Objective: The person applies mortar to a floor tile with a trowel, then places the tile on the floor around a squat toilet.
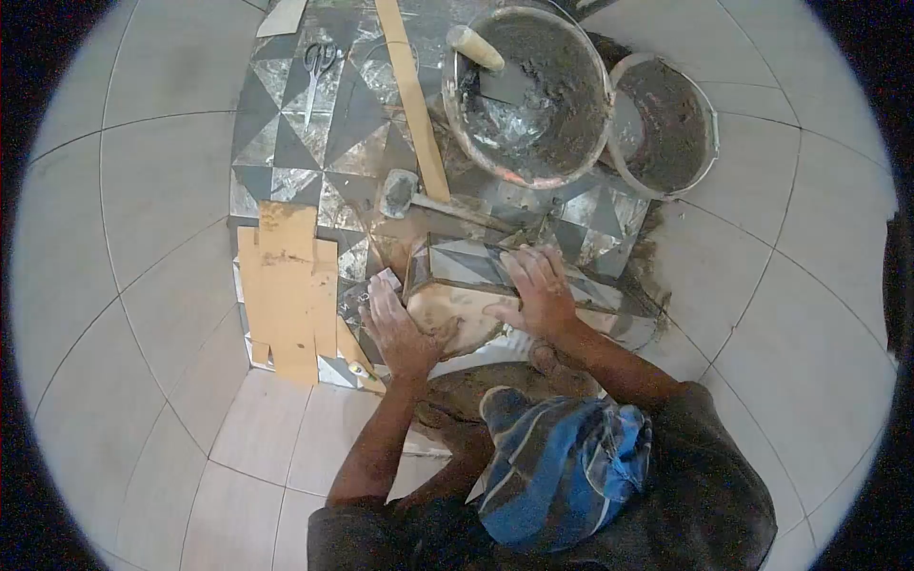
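A light beige slab lies in front of me, with a grey-and-white patterned tile strip along its far side. My left hand rests at the slab's left edge, fingers stretched forward and thumb out over the surface. Over the right part of the strip lies my right hand, its fingers extended and its thumb reaching toward the slab. Both hands look open; their undersides are hidden. Just beyond the strip is a mallet with a grey head, its handle pointing right.
A large bucket holds wet mortar and a wooden-handled tool; a smaller bucket stands beside it. Scissors, a long tan strip, stacked tan strips and a marker-like stick lie at left.
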The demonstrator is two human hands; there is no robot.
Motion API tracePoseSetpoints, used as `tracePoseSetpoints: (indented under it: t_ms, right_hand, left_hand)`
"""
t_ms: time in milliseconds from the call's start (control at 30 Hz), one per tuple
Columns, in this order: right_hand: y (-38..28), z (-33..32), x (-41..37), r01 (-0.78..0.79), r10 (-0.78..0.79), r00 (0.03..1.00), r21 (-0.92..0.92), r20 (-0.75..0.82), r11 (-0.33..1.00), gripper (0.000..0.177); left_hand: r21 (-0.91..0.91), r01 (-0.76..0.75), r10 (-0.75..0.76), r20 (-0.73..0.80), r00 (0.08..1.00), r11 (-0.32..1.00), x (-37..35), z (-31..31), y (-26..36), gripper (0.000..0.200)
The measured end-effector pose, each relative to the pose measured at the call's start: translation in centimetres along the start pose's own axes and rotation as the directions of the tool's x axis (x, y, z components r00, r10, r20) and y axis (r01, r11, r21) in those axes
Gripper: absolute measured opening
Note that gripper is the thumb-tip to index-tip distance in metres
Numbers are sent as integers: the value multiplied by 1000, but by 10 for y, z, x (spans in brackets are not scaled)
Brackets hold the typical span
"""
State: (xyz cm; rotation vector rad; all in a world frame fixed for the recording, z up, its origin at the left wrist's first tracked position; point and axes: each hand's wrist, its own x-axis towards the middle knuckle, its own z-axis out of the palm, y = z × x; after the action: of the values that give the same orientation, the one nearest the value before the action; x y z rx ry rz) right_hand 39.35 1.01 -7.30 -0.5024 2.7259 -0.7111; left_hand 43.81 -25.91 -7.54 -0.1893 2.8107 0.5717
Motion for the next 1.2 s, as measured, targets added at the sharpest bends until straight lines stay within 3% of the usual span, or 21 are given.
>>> tracePoseSetpoints:
  t_ms: [100, 233, 400, 533, 733, 833, 900, 1033, 1067, 1200]
  right_hand:
    - [3, 0, 1, -35, 35, 999, 7, 12, 999, 100]
    - [-2, -1, 8, -83, 79, 991, 35, 105, 996, 101]
    - [1, -2, 6, -155, 145, 980, 74, 135, 985, 105]
    - [-1, -1, 8, -145, 142, 988, 42, 60, 989, 107]
    - [-6, -3, 5, -170, 172, 978, -33, 118, 985, 109]
    - [-6, 0, 7, -105, 105, 994, -9, -1, 994, 110]
    - [-8, 1, 7, -193, 198, 968, -41, 152, 980, 111]
    - [-8, 0, 1, -213, 214, 976, -36, 47, 976, 112]
    - [-9, -1, 2, -216, 215, 972, -1, 90, 976, 111]
    - [-6, 8, 3, -242, 239, 954, -4, 179, 970, 111]
  left_hand:
    - [-12, 24, -24, -10, 1000, 1000, 1, 0, 2, 137]
    - [97, -89, 94, -45, 995, 991, 1, 3, -3, 137]
    - [92, -9, 14, -52, 999, 996, 0, 2, 4, 134]
    - [93, -50, 59, -89, 994, 994, 5, 2, 4, 135]
    - [54, 34, -35, 21, 999, 998, 4, -6, 9, 133]
    - [12, -12, 13, -66, 998, 1000, 5, -4, 9, 130]
    - [13, -26, 27, -47, 999, 1000, 1, -5, 5, 128]
    - [46, -18, 17, 9, 1000, 999, 3, -6, 7, 124]
    - [19, -69, 70, -76, 995, 997, 0, 4, 0, 122]
    - [-33, -62, 63, 23, 998, 998, -3, 8, -4, 132]
